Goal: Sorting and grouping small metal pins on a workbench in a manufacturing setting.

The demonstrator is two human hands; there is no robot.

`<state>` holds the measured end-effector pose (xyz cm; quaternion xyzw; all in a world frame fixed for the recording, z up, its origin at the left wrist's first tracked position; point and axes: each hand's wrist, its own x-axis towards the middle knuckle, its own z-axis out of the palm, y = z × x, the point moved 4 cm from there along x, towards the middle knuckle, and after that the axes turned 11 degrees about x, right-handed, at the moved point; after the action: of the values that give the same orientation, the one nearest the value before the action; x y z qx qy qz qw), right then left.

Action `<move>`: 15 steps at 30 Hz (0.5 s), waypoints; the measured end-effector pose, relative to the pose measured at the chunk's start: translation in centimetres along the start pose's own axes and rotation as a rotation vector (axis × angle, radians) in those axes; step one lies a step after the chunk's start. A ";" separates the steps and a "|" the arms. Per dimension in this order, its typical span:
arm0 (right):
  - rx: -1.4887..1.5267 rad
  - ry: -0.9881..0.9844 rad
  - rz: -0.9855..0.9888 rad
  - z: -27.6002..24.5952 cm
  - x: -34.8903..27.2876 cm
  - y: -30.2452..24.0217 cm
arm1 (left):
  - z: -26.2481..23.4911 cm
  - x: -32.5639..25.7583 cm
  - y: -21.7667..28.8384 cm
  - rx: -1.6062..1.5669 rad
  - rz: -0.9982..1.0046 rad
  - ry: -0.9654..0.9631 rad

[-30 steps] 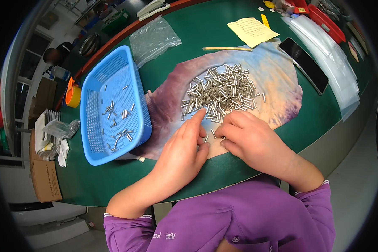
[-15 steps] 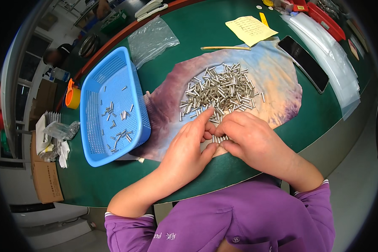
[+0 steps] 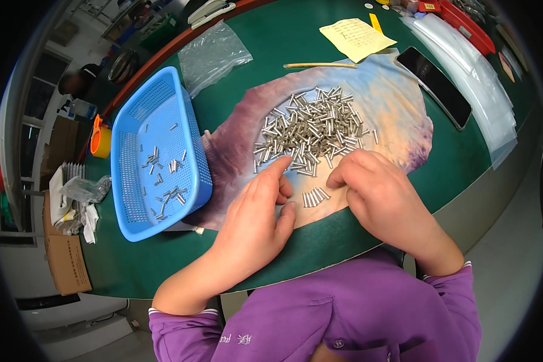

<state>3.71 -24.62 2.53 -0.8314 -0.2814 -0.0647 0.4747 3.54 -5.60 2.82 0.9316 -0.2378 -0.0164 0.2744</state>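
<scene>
A row of several small silver rivets (image 3: 315, 196) lies side by side on a tie-dyed cloth (image 3: 232, 130), between my two hands. Just beyond it is a large loose heap of the same rivets (image 3: 317, 123). My left hand (image 3: 256, 208) rests at the left of the row, its index finger stretched toward the heap's near edge and its thumb apart, with nothing in it. To the right of the row, my right hand (image 3: 374, 187) is closed, fingers bent together by the heap's near right edge. Whatever its fingertips may hold is hidden.
At the left stands a blue plastic basket (image 3: 202, 175) with scattered rivets inside. A clear plastic bag (image 3: 214, 54), a thin yellow stick (image 3: 320, 65), a handwritten yellow note (image 3: 357, 39), a phone (image 3: 434, 87) and long clear plastic sleeves (image 3: 470, 78) lie around the cloth on the green table (image 3: 271, 30).
My hands have drawn apart, left hand leftward and right hand rightward and up toward the heap. The row of rivets they were around is now uncovered on the cloth.
</scene>
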 end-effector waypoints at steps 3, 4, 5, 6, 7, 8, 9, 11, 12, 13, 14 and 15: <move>0.020 -0.003 -0.014 0.5 -0.4 0.2 | -0.5 0.1 0.1 0.025 -0.051 -0.041; 0.020 -0.004 -0.015 0.5 -0.4 0.1 | -0.5 0.1 0.0 0.026 -0.052 -0.040; 0.017 -0.001 -0.020 0.6 -0.3 0.0 | -0.5 0.0 -0.2 0.039 -0.031 -0.039; 0.015 0.001 -0.026 0.7 -0.3 -0.1 | -0.5 -0.1 -0.2 0.054 -0.011 -0.037; 0.016 0.000 -0.028 0.7 -0.3 -0.2 | -0.5 -0.1 -0.3 0.055 -0.012 -0.036; 0.010 -0.007 -0.033 0.8 -0.3 -0.3 | -0.5 -0.2 -0.3 0.060 -0.014 -0.032; 0.005 -0.013 -0.038 0.9 -0.3 -0.3 | -0.6 -0.2 -0.4 0.066 -0.015 -0.028; 0.002 -0.033 -0.013 1.1 -0.2 -0.5 | -0.6 -0.2 -0.4 0.071 -0.027 -0.033; -0.003 -0.052 0.014 1.2 -0.2 -0.5 | -0.6 -0.2 -0.4 0.073 -0.036 -0.039; -0.003 -0.052 0.013 1.3 -0.2 -0.6 | -0.7 -0.2 -0.5 0.074 -0.036 -0.038; 0.003 -0.049 0.008 1.4 -0.2 -0.6 | -0.7 -0.1 -0.5 0.077 -0.032 -0.035; 0.009 -0.048 0.003 1.5 -0.3 -0.6 | -0.6 -0.1 -0.5 0.080 -0.028 -0.033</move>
<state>2.92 -23.27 2.12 -0.8310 -0.2917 -0.0429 0.4717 3.75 -4.81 3.06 0.9446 -0.2297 -0.0261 0.2328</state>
